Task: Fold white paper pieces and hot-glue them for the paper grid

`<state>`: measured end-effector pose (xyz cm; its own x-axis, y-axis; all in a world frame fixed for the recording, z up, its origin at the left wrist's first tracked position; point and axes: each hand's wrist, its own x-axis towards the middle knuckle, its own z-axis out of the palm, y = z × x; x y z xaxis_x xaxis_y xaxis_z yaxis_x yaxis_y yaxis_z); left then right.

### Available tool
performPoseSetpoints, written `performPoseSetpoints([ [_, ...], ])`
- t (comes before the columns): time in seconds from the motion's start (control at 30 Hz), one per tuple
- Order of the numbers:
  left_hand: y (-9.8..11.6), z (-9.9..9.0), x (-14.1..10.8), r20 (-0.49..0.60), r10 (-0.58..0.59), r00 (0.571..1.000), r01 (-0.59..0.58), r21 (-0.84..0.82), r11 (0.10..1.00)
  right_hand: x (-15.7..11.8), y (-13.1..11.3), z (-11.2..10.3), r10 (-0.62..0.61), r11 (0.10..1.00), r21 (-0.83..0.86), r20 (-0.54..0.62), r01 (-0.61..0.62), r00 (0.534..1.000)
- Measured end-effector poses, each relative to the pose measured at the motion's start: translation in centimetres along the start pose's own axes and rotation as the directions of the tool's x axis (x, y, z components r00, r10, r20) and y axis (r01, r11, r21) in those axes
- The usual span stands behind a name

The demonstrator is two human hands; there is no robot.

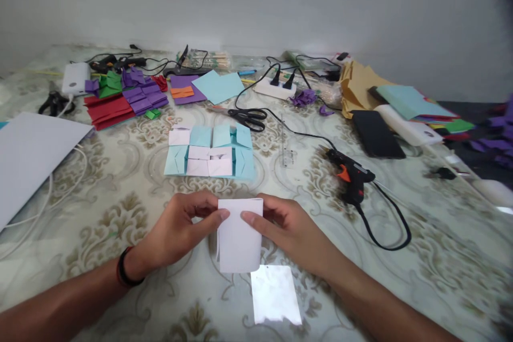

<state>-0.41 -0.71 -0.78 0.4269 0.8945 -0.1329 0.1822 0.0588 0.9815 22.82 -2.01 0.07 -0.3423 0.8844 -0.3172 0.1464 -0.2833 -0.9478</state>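
Note:
A folded sheet of white paper [240, 238] is held upright above the table in both hands. My left hand [188, 224] pinches its left edge near the top, thumb in front and fingers behind. On the right edge my right hand [280, 222] grips in the same way. Just beyond the hands lie folded light-blue and white paper pieces [210, 167], set close together. Below the folded sheet there is a bright white patch [276, 296]; I cannot tell whether it is paper or glare.
To the right lie a black glue gun [352, 173] with its cord and a black phone [377, 134]. Scissors [248, 117] and a white power strip [276, 88] sit farther back. Purple folded paper [146, 97] is at back left, large white sheets [36, 155] at left.

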Motion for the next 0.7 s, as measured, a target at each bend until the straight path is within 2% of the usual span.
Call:
performPoseSetpoints([
  [0.23, -0.56, 0.11, -0.19, -0.081, 0.059, 0.995, -0.060, -0.005, 0.998, -0.13, -0.32, 0.03, 0.004, 0.998, -0.063, -0.022, -0.006, 1.000],
  [0.7, -0.41, 0.26, -0.17, -0.087, 0.054, 0.995, -0.056, -0.012, 0.998, -0.04, -0.49, 0.08, 0.008, 0.997, -0.078, -0.043, -0.012, 0.999],
])
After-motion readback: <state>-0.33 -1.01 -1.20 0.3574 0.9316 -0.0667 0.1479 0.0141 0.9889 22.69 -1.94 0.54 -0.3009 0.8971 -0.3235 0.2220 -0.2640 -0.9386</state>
